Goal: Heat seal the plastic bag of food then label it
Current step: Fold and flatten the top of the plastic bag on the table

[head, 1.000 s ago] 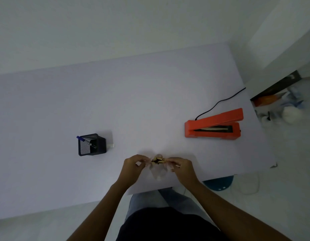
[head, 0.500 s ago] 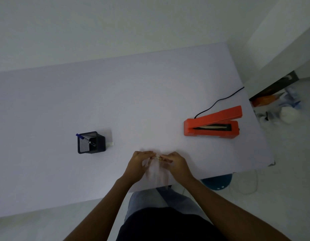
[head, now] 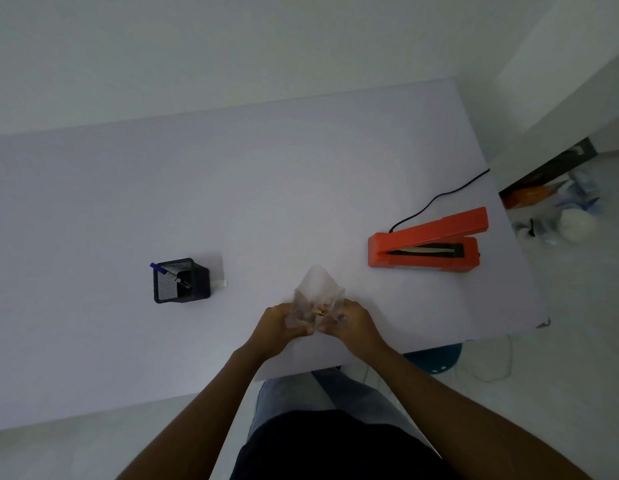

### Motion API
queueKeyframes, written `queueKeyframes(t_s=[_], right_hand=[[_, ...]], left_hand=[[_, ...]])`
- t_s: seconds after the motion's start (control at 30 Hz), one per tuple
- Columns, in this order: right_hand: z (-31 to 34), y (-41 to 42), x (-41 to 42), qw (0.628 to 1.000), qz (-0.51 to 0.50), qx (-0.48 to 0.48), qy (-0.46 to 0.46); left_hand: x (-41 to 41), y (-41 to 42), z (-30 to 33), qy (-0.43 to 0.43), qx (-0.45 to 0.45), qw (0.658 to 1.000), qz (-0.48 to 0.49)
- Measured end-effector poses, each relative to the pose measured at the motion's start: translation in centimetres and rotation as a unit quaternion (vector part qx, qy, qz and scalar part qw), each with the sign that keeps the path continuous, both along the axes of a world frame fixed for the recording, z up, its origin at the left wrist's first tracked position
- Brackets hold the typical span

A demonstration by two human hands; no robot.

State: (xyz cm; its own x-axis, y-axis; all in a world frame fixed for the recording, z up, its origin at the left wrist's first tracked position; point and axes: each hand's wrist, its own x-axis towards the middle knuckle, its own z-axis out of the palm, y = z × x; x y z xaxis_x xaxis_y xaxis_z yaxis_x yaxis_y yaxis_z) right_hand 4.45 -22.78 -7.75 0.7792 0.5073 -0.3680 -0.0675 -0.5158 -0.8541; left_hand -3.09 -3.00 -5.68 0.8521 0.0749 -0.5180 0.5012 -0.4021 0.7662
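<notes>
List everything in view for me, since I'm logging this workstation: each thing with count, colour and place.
plastic bag: 1, clear, with some food inside, held over the near table edge between both hands
heat sealer: 1, orange, lid raised, right side of the table
cord: 1, black, runs from the sealer toward the table's far right edge
pen holder: 1, black mesh, left of the bag
pen: 1, blue cap, inside the holder
small label: 1, white, beside the holder's right side
table: 1, white
stool: 1, blue, under the table's near right edge
clutter: several items, mixed colours, on the floor at right
left hand: 1, grips the bag
right hand: 1, grips the bag
</notes>
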Motion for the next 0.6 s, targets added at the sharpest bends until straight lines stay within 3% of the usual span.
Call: queueKeyframes(t_s=[0.23, 0.6], right_hand=[[0.9, 0.1, 0.3, 0.999, -0.014, 0.018, 0.048], [1.6, -0.1, 1.6, 0.996, 0.002, 0.032, 0.086]], left_hand=[[0.4, 0.4, -0.2, -0.023, -0.009, 1.0, -0.005], [1.3, 1.5, 0.9, -0.057, -0.127, 0.99, 0.017]])
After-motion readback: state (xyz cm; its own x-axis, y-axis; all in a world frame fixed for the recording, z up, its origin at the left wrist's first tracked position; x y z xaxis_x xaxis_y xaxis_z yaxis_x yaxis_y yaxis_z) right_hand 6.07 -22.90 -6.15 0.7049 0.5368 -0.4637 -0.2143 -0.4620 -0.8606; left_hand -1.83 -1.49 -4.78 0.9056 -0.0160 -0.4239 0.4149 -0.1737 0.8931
